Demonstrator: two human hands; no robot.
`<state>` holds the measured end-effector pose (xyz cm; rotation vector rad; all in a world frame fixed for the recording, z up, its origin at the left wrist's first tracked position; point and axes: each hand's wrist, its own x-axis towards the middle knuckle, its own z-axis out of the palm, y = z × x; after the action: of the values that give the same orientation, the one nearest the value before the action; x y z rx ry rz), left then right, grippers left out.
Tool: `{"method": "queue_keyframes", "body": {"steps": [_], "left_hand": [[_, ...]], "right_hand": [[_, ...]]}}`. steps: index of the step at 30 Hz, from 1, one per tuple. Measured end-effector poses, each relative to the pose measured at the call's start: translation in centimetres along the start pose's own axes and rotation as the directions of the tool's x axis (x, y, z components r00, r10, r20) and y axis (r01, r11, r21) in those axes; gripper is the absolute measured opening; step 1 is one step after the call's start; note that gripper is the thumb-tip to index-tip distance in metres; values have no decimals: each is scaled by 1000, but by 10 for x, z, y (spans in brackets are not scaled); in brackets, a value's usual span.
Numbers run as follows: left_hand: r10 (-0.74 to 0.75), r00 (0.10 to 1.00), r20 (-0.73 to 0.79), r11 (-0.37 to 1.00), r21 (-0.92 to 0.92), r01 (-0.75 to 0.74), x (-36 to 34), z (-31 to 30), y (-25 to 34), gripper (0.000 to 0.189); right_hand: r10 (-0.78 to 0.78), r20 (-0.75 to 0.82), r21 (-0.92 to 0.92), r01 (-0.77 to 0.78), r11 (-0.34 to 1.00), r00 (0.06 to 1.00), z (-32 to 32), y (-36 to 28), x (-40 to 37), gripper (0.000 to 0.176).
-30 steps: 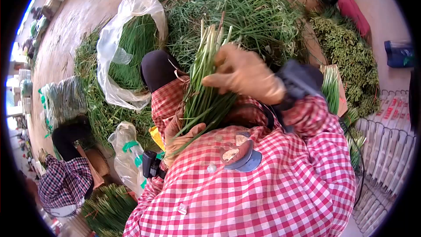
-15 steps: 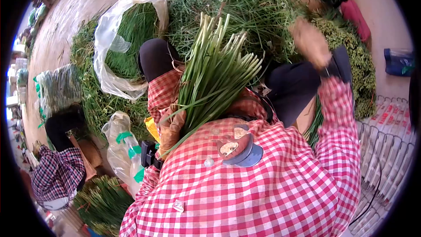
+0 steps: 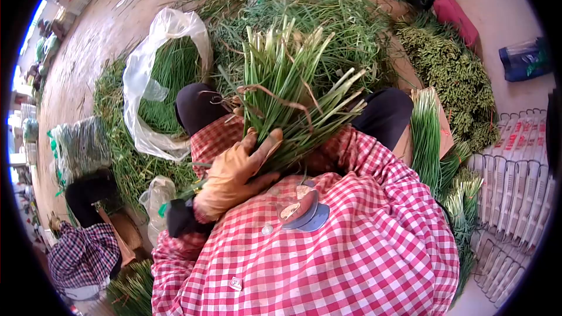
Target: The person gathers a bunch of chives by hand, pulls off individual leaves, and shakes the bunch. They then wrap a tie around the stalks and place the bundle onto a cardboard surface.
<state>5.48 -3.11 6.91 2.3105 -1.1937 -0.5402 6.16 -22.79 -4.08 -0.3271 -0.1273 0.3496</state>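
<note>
A thick bundle of green stalks (image 3: pixel 281 88) stands over my lap, its pale cut ends pointing away from me. My left hand (image 3: pixel 234 172), in a soiled tan glove, wraps its fingers round the near side of the bundle. Thin brown strands (image 3: pixel 278 100) lie loosely across the stalks. My right sleeve (image 3: pixel 374 155) reaches in behind the bundle from the right; the stalks and the sleeve hide that hand, so its fingers cannot be seen.
Loose greens (image 3: pixel 345 23) are heaped ahead. An open clear bag (image 3: pixel 133 96) of greens lies left of my knee. At right are green bunches (image 3: pixel 425 134), a pile of green clusters (image 3: pixel 451 70) and metal racks (image 3: pixel 509 193). A co-worker's checked sleeve (image 3: pixel 85 251) shows at lower left.
My right hand has come down from the upper right to behind the bundle and is now hidden. My left hand has turned over the bundle's near side. Brown strands now cross the stalks.
</note>
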Motion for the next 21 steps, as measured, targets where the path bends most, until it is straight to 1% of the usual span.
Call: {"method": "queue_keyframes", "body": {"steps": [1,2,3,4,5,6,7,9,10,11,12,14,15,16,17,18,19,20,21], "left_hand": [[59,998,14,998,-32,-58,-2,-17,4,69],[71,983,-168,962,-249,-112,-14,-13,-13,66],[37,940,-340,876,-441,-194,-27,-9,-31,63],[-130,891,-435,847,-515,-128,-33,-17,-38,59],[-299,809,-506,804,-591,-73,-36,-25,-39,56],[-333,826,-454,728,-681,-81,-27,-34,-34,52],[-346,886,-308,631,-775,-23,-24,-28,-42,51],[-306,952,-14,418,-900,121,-18,12,-87,50],[-350,920,-173,448,-894,2,-16,62,-141,46],[-385,863,-325,483,-868,-112,-18,99,-182,42],[-548,824,-145,170,-984,-60,-8,87,-133,40],[-567,817,106,-152,-988,22,-1,75,-88,37],[-498,856,141,-133,-987,85,-6,76,-95,37],[-426,886,182,-111,-983,148,-11,80,-105,37],[-356,907,226,-86,-974,209,-19,86,-117,37],[-288,918,271,-60,-962,265,-29,94,-128,37],[-224,923,314,-31,-948,315,-39,104,-139,37],[-230,935,269,-223,-950,218,-51,120,-150,35],[-277,925,259,-219,-955,202,-49,111,-138,35]], "right_hand": [[0,-20,-2,0,1000,1000,1,-1,2,57],[-2,-35,-1,2,1000,999,0,-1,4,56],[-1,-49,0,1,1000,999,0,-1,6,55],[-5,-59,0,5,1000,998,0,-1,8,54],[-3,-67,0,3,1000,998,0,-1,10,52],[-3,-74,6,3,1000,997,-1,0,12,51],[3,-81,7,-2,1000,997,-2,0,14,50],[7,-96,2,-7,1000,995,-3,1,18,48],[15,-108,-4,-15,1000,994,-3,0,20,47],[19,-118,-18,-21,1000,993,-5,-2,21,45],[28,-137,-35,-33,999,990,-7,-6,22,44],[30,-162,-118,-50,992,986,-13,-26,24,42],[20,-172,-181,-52,982,985,-16,-43,22,41],[-5,-153,-289,-40,956,988,-21,-66,17,41],[-79,-92,-482,25,876,993,-25,-96,9,40],[-159,-31,-654,101,750,987,-21,-124,0,39],[-440,-67,-974,38,225,895,2,-144,-4,40],[-518,-400,-796,-7,605,756,48,-155,-14,33],[-472,-271,-872,-7,489,839,54,-164,-28,30]]}}
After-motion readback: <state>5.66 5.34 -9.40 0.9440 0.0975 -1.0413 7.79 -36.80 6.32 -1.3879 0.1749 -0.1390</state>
